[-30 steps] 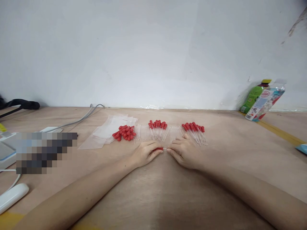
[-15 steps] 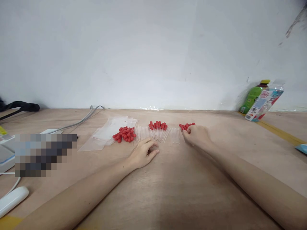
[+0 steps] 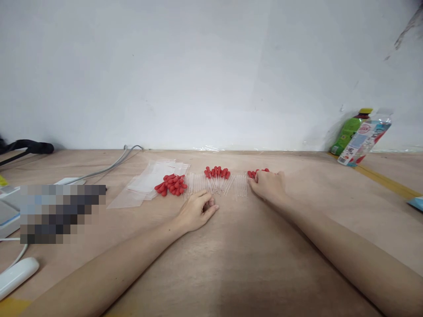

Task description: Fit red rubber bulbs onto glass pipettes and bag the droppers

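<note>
A head-worn camera looks across a pale brown surface that ends at a white wall. Two bare forearms reach in from the near edge.

The left hand rests on the middle of the surface with its fingers loosely curled under. It cannot be told whether anything is inside them. It lies just on the near side of a row of clear tubes.

The right hand lies palm down on a bunch of red-topped droppers, covering most of them, so only a few red tops show past its fingers. Whether it grips them or only presses on them cannot be told.

Between the two hands, toward the far edge, are a second bunch of droppers and a few more clear tubes. A heap of loose red rubber caps lies left of the tube row, touching a stack of clear plastic bags.

A grey cable runs from the far edge toward the left edge. A white device sits at the near left corner. At the far right corner a green bottle and a printed packet lean against the wall.
</note>
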`<action>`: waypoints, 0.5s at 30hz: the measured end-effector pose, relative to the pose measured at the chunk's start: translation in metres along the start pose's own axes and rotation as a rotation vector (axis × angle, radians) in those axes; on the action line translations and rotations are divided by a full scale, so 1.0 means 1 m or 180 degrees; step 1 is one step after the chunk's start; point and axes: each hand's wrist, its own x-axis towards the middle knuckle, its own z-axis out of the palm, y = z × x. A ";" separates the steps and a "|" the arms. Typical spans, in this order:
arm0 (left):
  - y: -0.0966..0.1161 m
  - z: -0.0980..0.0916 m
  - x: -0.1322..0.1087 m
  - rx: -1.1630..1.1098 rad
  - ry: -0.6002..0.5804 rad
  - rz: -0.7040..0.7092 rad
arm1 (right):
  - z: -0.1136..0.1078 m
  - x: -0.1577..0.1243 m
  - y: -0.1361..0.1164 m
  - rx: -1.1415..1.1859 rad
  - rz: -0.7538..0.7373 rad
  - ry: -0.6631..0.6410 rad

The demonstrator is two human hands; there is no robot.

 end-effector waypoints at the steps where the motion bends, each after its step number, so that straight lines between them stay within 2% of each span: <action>1: 0.001 0.000 0.000 0.0021 0.0023 -0.0019 | -0.001 -0.001 -0.001 0.0023 -0.0030 0.0021; 6: 0.004 -0.002 0.000 0.0058 -0.0011 -0.0141 | -0.003 -0.002 -0.007 0.0037 -0.0100 -0.0066; 15: 0.002 -0.002 -0.001 0.0037 -0.0077 -0.0157 | -0.001 0.007 -0.015 -0.0013 0.0123 -0.0357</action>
